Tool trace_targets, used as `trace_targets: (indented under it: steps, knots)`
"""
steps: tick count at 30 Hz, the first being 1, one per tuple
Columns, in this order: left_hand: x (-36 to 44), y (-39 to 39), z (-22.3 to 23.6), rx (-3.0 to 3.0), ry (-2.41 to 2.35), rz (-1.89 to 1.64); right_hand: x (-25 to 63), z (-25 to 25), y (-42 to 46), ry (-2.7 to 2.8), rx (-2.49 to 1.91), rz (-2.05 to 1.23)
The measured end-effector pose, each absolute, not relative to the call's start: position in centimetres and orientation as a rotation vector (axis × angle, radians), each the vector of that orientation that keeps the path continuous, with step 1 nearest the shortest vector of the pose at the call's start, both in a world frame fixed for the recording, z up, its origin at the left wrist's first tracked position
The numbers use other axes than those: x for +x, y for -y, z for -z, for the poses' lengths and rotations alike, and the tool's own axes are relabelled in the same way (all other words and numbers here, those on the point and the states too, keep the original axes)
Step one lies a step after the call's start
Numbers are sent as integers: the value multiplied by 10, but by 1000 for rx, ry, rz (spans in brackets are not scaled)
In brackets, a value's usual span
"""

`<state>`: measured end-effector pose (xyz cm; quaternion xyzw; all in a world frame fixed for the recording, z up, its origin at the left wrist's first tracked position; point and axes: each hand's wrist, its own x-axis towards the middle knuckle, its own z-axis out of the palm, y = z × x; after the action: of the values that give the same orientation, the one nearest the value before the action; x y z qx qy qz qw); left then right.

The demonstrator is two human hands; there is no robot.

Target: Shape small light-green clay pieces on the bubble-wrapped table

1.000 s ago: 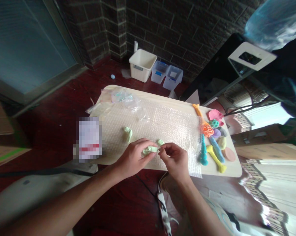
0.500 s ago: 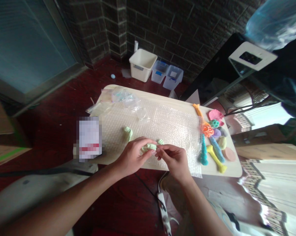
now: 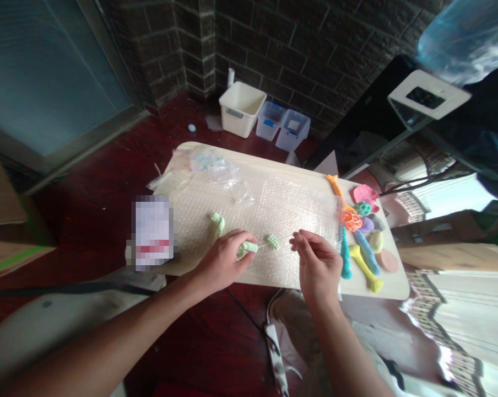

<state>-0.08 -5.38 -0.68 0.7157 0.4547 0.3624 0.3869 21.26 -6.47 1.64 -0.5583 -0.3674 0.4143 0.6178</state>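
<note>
My left hand (image 3: pixel 223 259) grips a pale green, soft-looking piece (image 3: pixel 248 248) between thumb and fingers, just above the bubble wrap. From its right end a thin pale thread (image 3: pixel 267 243) stretches toward my right hand (image 3: pixel 317 262), whose thumb and forefinger are pinched on it. Whether a needle is in that pinch is too small to tell. Behind the thread lies a small, bumpy green piece (image 3: pixel 272 241) on the bubble wrap (image 3: pixel 298 207). Another pale green piece (image 3: pixel 216 224) rests beyond my left hand, its near end partly hidden.
Several colourful soft-looking pieces, including a yellow one (image 3: pixel 365 268) and an orange one (image 3: pixel 351 219), lie along the right of the table (image 3: pixel 398 284). Clear plastic bags (image 3: pixel 220 165) occupy the far left. A white basket (image 3: pixel 241 114) stands on the floor; a power strip (image 3: pixel 276 353) lies below.
My right hand has moved right, away from the green piece, drawing the thread out between the hands. My left hand stays in place with the green piece.
</note>
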Motion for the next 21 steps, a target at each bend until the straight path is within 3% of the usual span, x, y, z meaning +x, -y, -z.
trace_targets:
  steps: [8,21]
  knots:
    - [-4,53,7,1938,-1232,-929,240,-37,52,646,-1099,-891]
    - [-8,49,7,2120,-1219,-875,228,-15,61,733,-1173,-1413]
